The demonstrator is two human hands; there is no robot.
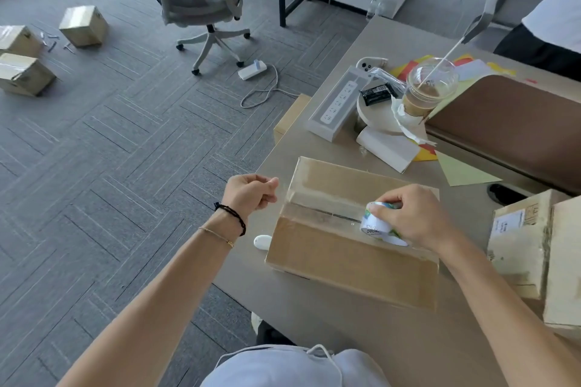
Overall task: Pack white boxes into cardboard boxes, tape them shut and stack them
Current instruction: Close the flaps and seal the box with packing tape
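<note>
We are taping the box (352, 239), which lies closed on the bench (314, 324) in front of us. Our right hand (415, 217) grips the tape roll (377, 226), fingers curled round it, and holds it down on the seam near the box's right half. Our left hand (251, 192) is off the box's left end, pinching what looks like the free end of the clear tape (320, 201); the film is too transparent for us to be sure of the pinch.

Risks, as we judge them: the strip spans the seam under tension, so if the left hand lets go or pulls off-line, the tape could fold back on itself or land crooked and miss the gap between the flaps. Pressing down only at the roll may leave bubbles or an unstuck stretch. The box sits close to the bench's left edge, and a hard tug leftward could slide it toward the floor. A small white object (262, 242) lies just beside the box at that edge and could get knocked off.

The box is plain brown corrugated card, matte, with crisp edges and a dark slit where the flaps meet. The tape is glossy and catches glare. The roll has a printed white core. More cardboard boxes stand at our right (518, 245), and taped ones lie on the carpet (83, 25).
</note>
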